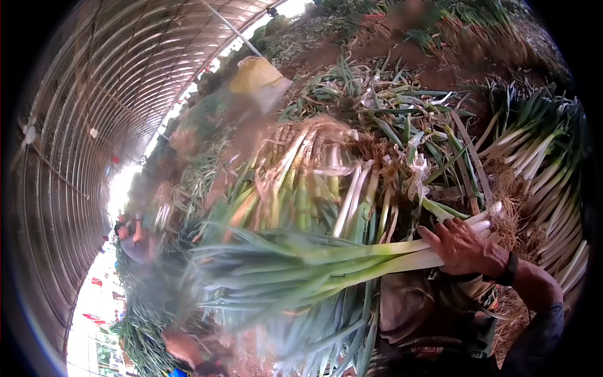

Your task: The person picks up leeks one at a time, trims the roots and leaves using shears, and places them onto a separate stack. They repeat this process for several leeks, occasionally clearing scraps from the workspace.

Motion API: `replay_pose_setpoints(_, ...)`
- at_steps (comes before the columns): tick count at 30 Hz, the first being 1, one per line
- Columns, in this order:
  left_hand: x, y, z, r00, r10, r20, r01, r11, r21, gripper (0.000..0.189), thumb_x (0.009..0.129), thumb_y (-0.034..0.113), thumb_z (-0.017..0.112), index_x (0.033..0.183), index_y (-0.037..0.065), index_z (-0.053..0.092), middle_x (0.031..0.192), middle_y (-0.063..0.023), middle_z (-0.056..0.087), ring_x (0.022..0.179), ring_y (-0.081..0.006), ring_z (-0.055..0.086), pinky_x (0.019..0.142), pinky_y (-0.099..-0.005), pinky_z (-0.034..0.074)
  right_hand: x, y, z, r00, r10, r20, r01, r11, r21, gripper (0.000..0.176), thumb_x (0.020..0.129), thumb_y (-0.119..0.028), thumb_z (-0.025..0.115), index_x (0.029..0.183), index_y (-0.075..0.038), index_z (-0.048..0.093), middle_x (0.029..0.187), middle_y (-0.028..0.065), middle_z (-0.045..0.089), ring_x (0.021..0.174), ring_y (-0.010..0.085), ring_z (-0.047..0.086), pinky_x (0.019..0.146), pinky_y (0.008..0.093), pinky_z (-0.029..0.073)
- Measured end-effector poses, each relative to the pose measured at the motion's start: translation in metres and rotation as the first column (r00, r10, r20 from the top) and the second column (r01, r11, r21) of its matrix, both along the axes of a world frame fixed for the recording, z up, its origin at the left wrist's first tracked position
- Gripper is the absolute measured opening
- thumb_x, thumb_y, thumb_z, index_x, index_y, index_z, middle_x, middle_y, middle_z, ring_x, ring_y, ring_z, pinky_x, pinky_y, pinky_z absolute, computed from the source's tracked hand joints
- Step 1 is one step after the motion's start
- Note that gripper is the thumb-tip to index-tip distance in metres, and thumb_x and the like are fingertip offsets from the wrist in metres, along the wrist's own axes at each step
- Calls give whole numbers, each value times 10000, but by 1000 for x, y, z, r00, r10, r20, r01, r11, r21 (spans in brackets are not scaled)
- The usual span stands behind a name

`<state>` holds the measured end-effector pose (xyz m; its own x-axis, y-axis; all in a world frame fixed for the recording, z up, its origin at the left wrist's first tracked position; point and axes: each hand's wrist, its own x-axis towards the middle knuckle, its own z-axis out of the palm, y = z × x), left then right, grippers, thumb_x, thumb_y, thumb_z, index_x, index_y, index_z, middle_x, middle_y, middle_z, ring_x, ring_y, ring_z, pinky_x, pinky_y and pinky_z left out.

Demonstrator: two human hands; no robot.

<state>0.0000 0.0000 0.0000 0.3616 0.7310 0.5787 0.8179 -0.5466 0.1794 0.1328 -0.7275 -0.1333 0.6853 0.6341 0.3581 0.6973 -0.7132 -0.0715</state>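
Observation:
My right hand (465, 245), with a dark band on its wrist, is closed round the white root ends of a bunch of long green onions (352, 261). Their roots point right, and the green leaves fan out to the left, blurred at the tips. At the lower left edge is a blurred, skin-toned shape, apparently my left hand (181, 347), near more onion leaves; its fingers cannot be made out. Behind the held bunch lie more onion stalks (301, 195) with brown, dry outer skins.
Bundled onions (546, 169) with bushy roots lie at the right. Loose peeled leaves (402, 107) cover the ground beyond. A yellowish-white bag (259, 81) stands farther back. Another person (135, 240) is at the left, beneath a ribbed, arched roof (75, 125).

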Motion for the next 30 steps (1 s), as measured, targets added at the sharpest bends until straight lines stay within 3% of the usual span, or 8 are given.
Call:
replay_pose_setpoints(4,-29,-37,2,969,131,-210,-81,970,231,478,824,152,728,1278,55,617,1278,-249,607,1165,-398,596,909,-515,494,1,-2,4,998,-12,-63,9,999,-51,763,751,-65,612,1444,131,360,897,168,516,800,297,538,691,461,456)
replay_pose_setpoints(6,-30,-19,-23,970,-196,-142,235,903,359,536,822,145,729,1320,7,584,1211,-246,606,1108,-440,578,918,-530,468,0,7,9,995,-21,-97,11,995,-104,722,763,-52,588,1423,146,375,888,171,512,772,292,534,661,443,457)
replay_pose_setpoints(8,-3,-113,-26,878,-461,-132,478,825,300,497,829,112,730,1292,-13,598,1165,-226,610,1057,-430,588,909,-504,482,-1,7,4,1000,-21,-22,18,989,-148,685,780,-41,563,1411,156,382,882,173,509,749,286,531,643,431,460)
replay_pose_setpoints(9,5,-149,-31,775,-595,-212,628,764,148,501,928,263,694,1371,50,598,1326,-245,612,1240,-379,558,1075,-508,412,-2,5,-8,998,-51,-28,43,975,-216,645,805,-49,555,1398,153,401,861,168,512,724,279,528,636,420,460)
replay_pose_setpoints(14,36,-284,-50,440,-867,-235,898,421,126,370,870,133,731,1228,58,671,1154,-182,647,1057,-365,616,898,-462,518,-10,6,4,964,-56,260,102,981,-165,583,804,-105,619,1333,113,503,832,103,533,785,247,569,690,402,498)
replay_pose_setpoints(21,74,-330,-20,396,-914,86,905,404,129,327,815,43,765,1130,9,685,1109,-172,613,994,-356,613,876,-433,504,8,3,49,868,-8,496,82,988,-128,427,831,-164,671,1211,3,570,900,119,586,819,258,598,750,438,528)
replay_pose_setpoints(28,146,-349,3,124,-852,-508,960,234,-156,269,865,318,739,961,68,719,927,-118,684,976,-342,635,842,-494,482,9,2,49,865,35,500,51,986,-157,408,882,-168,667,1236,-1,552,902,134,610,827,263,617,781,476,552)
replay_pose_setpoints(30,172,-356,3,3,-871,-492,844,266,-466,236,874,295,714,927,66,716,887,-128,681,908,-354,644,816,-481,489,10,2,47,864,33,503,56,985,-160,408,891,-163,661,1246,3,546,894,133,615,818,262,620,775,473,555)
